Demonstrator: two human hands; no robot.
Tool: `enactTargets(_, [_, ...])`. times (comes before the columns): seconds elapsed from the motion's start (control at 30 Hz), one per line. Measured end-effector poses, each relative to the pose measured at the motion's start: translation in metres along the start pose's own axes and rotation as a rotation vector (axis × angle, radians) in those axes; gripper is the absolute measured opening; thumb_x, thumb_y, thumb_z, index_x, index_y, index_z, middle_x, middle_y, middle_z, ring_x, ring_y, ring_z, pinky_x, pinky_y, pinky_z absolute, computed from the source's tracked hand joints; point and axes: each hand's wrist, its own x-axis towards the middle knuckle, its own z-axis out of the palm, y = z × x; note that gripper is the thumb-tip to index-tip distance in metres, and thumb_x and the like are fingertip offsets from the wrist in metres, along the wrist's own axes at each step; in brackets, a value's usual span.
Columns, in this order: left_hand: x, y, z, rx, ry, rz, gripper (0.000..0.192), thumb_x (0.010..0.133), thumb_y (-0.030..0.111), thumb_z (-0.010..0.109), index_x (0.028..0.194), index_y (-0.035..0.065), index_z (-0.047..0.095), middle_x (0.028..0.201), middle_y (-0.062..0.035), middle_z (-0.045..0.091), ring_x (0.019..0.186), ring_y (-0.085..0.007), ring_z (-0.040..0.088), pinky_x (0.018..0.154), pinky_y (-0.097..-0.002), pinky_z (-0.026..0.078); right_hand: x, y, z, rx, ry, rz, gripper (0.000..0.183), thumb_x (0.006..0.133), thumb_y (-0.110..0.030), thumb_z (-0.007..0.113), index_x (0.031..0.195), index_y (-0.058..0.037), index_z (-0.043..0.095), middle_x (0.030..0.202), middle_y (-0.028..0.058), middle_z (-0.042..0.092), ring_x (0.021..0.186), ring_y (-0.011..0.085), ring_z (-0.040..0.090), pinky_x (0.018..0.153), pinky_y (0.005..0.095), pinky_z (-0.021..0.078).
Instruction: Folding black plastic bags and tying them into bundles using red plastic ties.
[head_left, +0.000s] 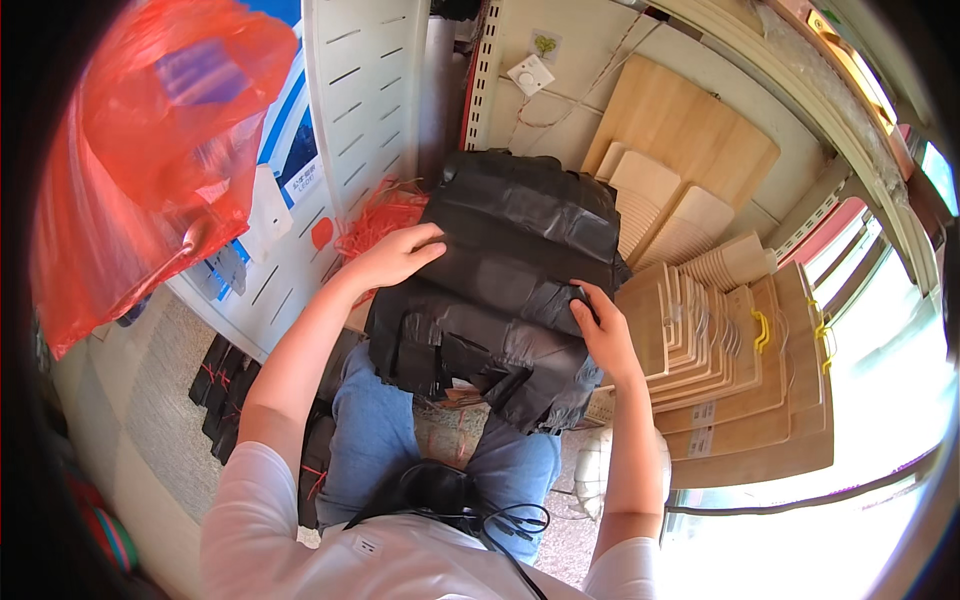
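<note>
A large stack of black plastic bags lies before me, its near edge hanging over my knees. My left hand touches the stack's left edge, with the fingers slightly apart. At the right side, my right hand rests on the top layer, thumb and forefinger close together at a fold; whether plastic is pinched between them I cannot tell. Red plastic strips lie in a tangle behind my left hand. What supports the stack is mostly hidden.
A red plastic bag hangs at upper left beside a white slotted panel. Wooden cutting boards and ribbed white boards stand at right. Black bundles tied with red strips lie on the floor at left. A black cable crosses my lap.
</note>
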Motion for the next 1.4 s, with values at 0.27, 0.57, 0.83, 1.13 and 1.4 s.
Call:
enactTargets(0.27, [0.009,-0.019,0.019,0.165,0.087,-0.197,0.020,0.089,0.018,0.058,0.100,0.0021,0.055,0.098,-0.0155,0.058,0.096,-0.0280,0.057,0.083,-0.0349,0.044,0.019,0.003,0.002,-0.155,-0.025,0.185,0.034,0.087,-0.012,0.059,0.120,-0.0065,0.054,0.084,0.0113,0.061,0.076,0.0230,0.060,0.068,0.0321,0.0483])
enactTargets(0.57, [-0.018,-0.018,-0.004,0.334,-0.082,0.176,0.032,0.080,0.013,0.064,0.111,0.0063,0.060,0.126,-0.0135,0.052,0.117,-0.0294,0.048,0.100,-0.0389,0.038,-0.008,0.001,-0.018,-0.436,-0.136,-0.316,0.038,0.074,-0.008,0.064,0.111,-0.0026,0.061,0.132,0.0142,0.046,0.103,0.0332,0.053,0.087,0.0386,0.0467])
enactTargets(0.83, [-0.032,0.025,0.023,0.625,0.401,0.229,0.027,0.074,0.010,0.068,0.099,0.0027,0.060,0.106,-0.0127,0.059,0.100,-0.0292,0.057,0.086,-0.0391,0.046,-0.013,-0.028,-0.010,-0.657,0.086,-0.479,0.023,0.069,-0.007,0.066,0.091,-0.0018,0.063,0.108,0.0107,0.060,0.085,0.0280,0.055,0.075,0.0385,0.0461])
enactTargets(1.13, [-0.063,0.064,0.100,-1.260,0.044,-0.497,0.029,0.093,0.025,0.054,0.112,0.0024,0.054,0.104,-0.0077,0.061,0.092,-0.0196,0.063,0.075,-0.0327,0.056,-0.061,-0.094,0.062,-0.522,0.087,-0.565,0.027,0.067,-0.007,0.070,0.092,-0.0013,0.062,0.098,0.0101,0.061,0.077,0.0247,0.056,0.069,0.0363,0.0442])
enactTargets(1.4, [-0.068,0.055,0.076,-1.300,0.086,-0.554,0.031,0.087,0.007,0.058,0.118,0.0032,0.055,0.111,-0.0083,0.062,0.099,-0.0194,0.062,0.083,-0.0357,0.053,-0.108,-0.027,0.031,0.271,0.210,0.497,0.026,0.087,-0.024,0.064,0.097,-0.0008,0.059,0.090,0.0118,0.065,0.081,0.0231,0.063,0.071,0.0346,0.0514])
